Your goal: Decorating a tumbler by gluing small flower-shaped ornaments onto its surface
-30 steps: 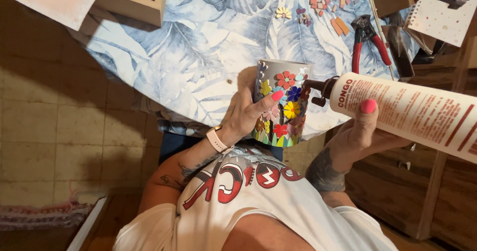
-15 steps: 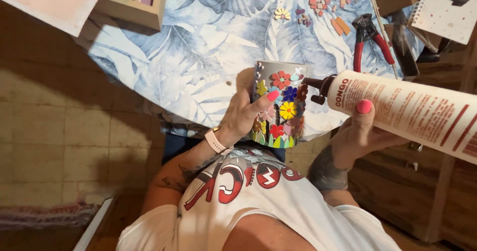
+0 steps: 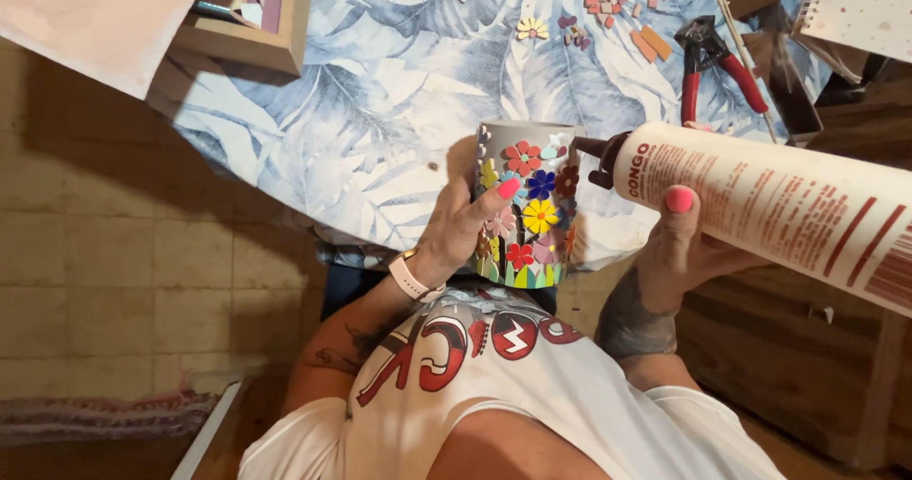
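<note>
A grey cylindrical pot covered in coloured flower-shaped mosaic pieces point(image 3: 525, 205) is being held in the air just above the near edge of the round table with the blue-and-white leaf-patterned cloth point(image 3: 380, 129), close to the person's chest. The left hand point(image 3: 465, 228) is wrapping around the pot's side, fingers curled closed on it and the thumb lying across the flowers, apparently so that the decorated face is turning toward the nozzle. The right hand point(image 3: 679, 243) is gripping a large white adhesive tube with red print point(image 3: 769, 205) from below, fingers closed around its barrel, one pink-nailed finger pressing on top. The tube is lying almost level, and its dark nozzle tip point(image 3: 597, 157) is sitting at the pot's upper right side, seemingly touching or just beside a dark red flower; this position suits placing adhesive on a chosen spot. Farther out on the cloth, loose small mosaic tiles and flower pieces point(image 3: 608, 5) are lying scattered, with red-handled tile nippers point(image 3: 712, 57) beside them, within reach. A shallow wooden tray point(image 3: 242, 24) is sitting at the table's left edge.
</note>
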